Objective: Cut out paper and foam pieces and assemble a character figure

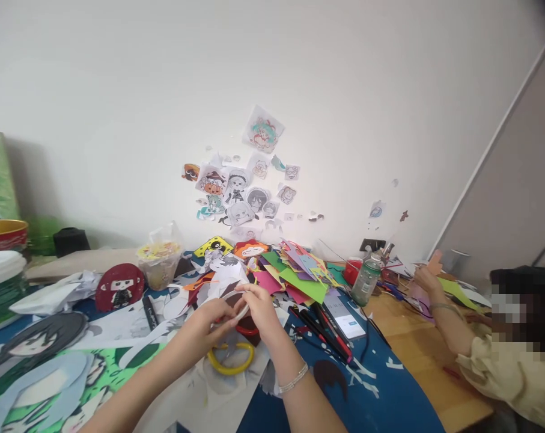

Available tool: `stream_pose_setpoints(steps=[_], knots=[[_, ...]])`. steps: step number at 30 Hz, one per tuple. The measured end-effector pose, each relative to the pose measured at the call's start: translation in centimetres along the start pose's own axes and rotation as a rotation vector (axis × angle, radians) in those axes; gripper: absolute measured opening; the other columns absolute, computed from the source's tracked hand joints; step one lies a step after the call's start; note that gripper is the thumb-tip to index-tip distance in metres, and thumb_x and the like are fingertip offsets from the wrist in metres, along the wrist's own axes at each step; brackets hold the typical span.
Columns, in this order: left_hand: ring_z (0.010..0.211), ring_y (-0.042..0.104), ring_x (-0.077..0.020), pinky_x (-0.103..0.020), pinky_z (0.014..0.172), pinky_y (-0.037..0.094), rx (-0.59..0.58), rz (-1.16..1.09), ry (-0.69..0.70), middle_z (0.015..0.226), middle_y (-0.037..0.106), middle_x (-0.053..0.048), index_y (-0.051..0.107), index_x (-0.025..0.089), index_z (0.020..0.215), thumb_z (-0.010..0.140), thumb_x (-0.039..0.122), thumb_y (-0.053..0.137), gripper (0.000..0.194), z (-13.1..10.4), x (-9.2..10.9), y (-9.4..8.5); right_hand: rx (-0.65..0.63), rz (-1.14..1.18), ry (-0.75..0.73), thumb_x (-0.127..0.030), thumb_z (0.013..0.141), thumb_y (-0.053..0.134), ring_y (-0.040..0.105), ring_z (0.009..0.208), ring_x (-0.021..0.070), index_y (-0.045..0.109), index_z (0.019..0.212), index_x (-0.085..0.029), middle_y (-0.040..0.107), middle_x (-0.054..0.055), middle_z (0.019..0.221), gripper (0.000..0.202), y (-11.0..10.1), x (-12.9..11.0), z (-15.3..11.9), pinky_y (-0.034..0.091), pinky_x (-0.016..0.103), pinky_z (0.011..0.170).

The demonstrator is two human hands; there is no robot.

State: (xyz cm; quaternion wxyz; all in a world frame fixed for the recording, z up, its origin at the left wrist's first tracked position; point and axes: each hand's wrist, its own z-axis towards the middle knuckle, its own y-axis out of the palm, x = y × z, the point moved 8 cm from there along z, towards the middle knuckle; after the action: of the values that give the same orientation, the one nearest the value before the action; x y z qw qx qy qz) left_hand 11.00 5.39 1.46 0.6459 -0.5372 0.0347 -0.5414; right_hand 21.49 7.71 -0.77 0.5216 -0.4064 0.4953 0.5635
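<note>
Above the middle of the cluttered table, my left hand (216,319) and my right hand (258,304) pinch a pale white ring (241,313) between them. It resembles a roll of tape, but fingers hide much of it and I cannot tell for sure. Right beneath my fingers a red curved edge (247,330) shows on a dark brown surface. Nearer to me, a yellow ring (231,359) lies on white paper (195,403). My right wrist wears a bracelet.
Coloured paper (304,285) is heaped behind my hands. Pens (321,331), a phone (343,316) and a glass jar (366,281) stand or lie to the right. Cut-out drawings (38,343) cover the left. Another person's arm (447,325) reaches over the wooden table (402,346) at right.
</note>
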Motion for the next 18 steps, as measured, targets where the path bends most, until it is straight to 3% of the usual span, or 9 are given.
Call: stream_pose_setpoints(steps=[3,7,9,13,15,18], knots=[[0.092,0.051,-0.0213,-0.033,0.082,0.041,0.034,0.118,0.154,0.088,0.062,-0.006,0.06,0.02,0.069,0.083,0.041,0.048,0.029,-0.1,1.2,-0.8,-0.031,0.064,0.0,-0.025,0.069,0.047,0.048,0.039,0.011,0.062,0.084,-0.013,0.057,-0.002,0.042,0.025,-0.2,-0.6,-0.5,0.037,0.022,0.046],[0.113,0.038,-0.0265,-0.039,0.094,0.034,0.011,0.2,0.236,0.113,0.057,-0.007,0.065,0.023,0.081,0.081,0.043,0.051,0.024,-0.4,1.6,-1.1,-0.041,0.136,-0.023,-0.029,0.069,0.046,0.046,0.039,0.0095,0.063,0.083,-0.012,0.059,-0.001,0.044,0.028,-0.3,-1.6,-1.0,0.036,0.02,0.045],[0.11,0.04,-0.0266,-0.038,0.092,0.036,-0.053,0.182,0.275,0.115,0.057,-0.007,0.065,0.023,0.083,0.08,0.045,0.051,0.026,-0.6,1.9,-0.5,-0.042,0.17,-0.02,-0.03,0.07,0.047,0.046,0.04,0.0093,0.063,0.084,-0.013,0.058,-0.001,0.046,0.028,-0.2,-1.7,-1.2,0.035,0.02,0.045],[0.086,0.05,-0.0195,-0.03,0.077,0.042,-0.144,0.145,0.261,0.096,0.06,-0.008,0.06,0.019,0.074,0.086,0.042,0.043,0.031,-0.8,2.3,0.8,-0.05,0.086,-0.032,-0.04,0.076,0.049,0.051,0.045,0.0132,0.058,0.101,-0.014,0.061,0.0,0.052,0.037,-0.8,-1.9,-1.6,0.04,0.025,0.05],[0.082,0.05,-0.018,-0.028,0.073,0.041,-0.108,0.169,0.222,0.088,0.059,-0.007,0.058,0.018,0.075,0.088,0.039,0.038,0.032,-0.7,2.3,0.6,0.061,-0.096,-0.103,-0.045,0.078,0.049,0.054,0.051,0.0159,0.054,0.109,-0.016,0.064,0.002,0.06,0.043,-3.2,-3.0,-2.2,0.042,0.028,0.054],[0.076,0.048,-0.0177,-0.027,0.068,0.04,-0.037,0.251,0.186,0.078,0.056,-0.005,0.056,0.018,0.072,0.088,0.039,0.037,0.033,-0.7,2.2,0.0,0.323,-0.403,-0.203,-0.046,0.085,0.038,0.06,0.068,0.0198,0.055,0.107,-0.017,0.068,0.006,0.074,0.04,-9.8,-5.4,-4.1,0.044,0.03,0.065]])
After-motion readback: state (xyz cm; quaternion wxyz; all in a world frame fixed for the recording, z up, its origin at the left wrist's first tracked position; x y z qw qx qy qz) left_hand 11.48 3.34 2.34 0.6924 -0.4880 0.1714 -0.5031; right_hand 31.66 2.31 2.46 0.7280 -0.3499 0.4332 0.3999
